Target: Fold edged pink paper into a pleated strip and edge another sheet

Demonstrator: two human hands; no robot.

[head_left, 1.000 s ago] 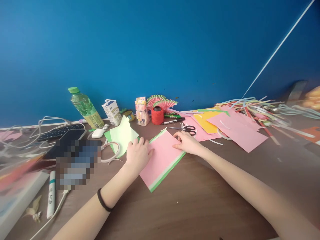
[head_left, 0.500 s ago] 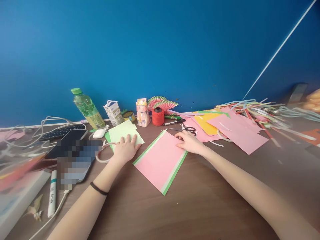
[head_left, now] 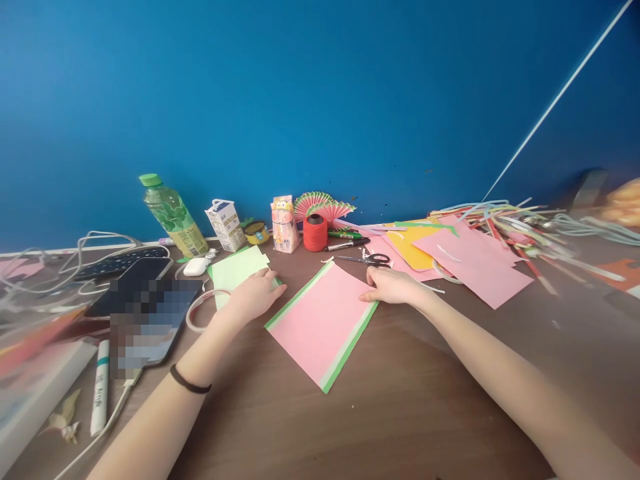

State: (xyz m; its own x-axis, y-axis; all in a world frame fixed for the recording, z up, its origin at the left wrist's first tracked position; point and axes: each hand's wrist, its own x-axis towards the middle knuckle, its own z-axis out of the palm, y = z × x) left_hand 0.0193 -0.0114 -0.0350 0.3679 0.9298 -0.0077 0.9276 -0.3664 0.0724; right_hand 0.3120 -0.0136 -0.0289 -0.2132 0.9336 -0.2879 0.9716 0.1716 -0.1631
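Note:
A pink sheet of paper with green strips along two opposite edges (head_left: 315,320) lies on the table between my hands. At its right corner is my right hand (head_left: 395,285), the thumb touching the edge and the index finger apart from it, not closed on the sheet. My left hand (head_left: 253,292) is on the light green paper (head_left: 237,267), fingers drawn together at its right edge and the thumb on the near side. A darker green edge shows between finger and thumb. Scissors with black handles (head_left: 376,260) lie just beyond my right hand.
Along the blue wall stand a green-capped bottle (head_left: 176,217), a milk carton (head_left: 226,225), a red thread spool (head_left: 315,233) and folded paper fans (head_left: 325,207). Pink and yellow papers (head_left: 475,267) and paper strips (head_left: 520,233) lie right. A phone (head_left: 175,320), tape roll (head_left: 193,313) and marker (head_left: 100,390) lie left.
My left hand's spread fingers have drawn together at the green paper's edge. My right hand has slid a little to the right along the pink sheet's edge; the sheet has hardly moved.

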